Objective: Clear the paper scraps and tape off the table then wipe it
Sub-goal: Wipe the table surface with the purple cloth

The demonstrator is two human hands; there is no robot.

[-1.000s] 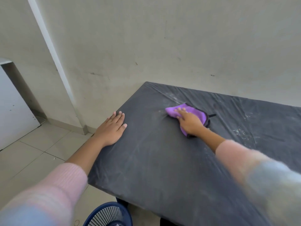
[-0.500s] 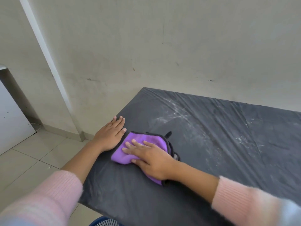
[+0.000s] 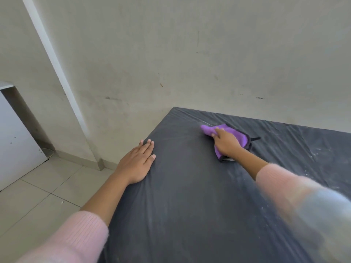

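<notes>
A dark grey table (image 3: 190, 196) covered in wrinkled plastic fills the lower right. A purple cloth (image 3: 237, 134) with a black edge lies near the table's far left corner. My right hand (image 3: 227, 144) presses flat on the cloth, fingers stretched toward the corner. My left hand (image 3: 137, 162) rests flat on the table's left edge, fingers straight. White dusty smears (image 3: 313, 154) show on the table to the right of the cloth. No paper scraps or tape are in view.
A cream wall (image 3: 190, 63) runs behind the table. A white cabinet (image 3: 17, 145) stands at the far left on the tiled floor (image 3: 38, 196). A white strip (image 3: 62, 78) runs diagonally down the wall.
My right hand has pushed the purple cloth from near my left hand back out to the far corner of the table. My left hand has stayed on the edge.
</notes>
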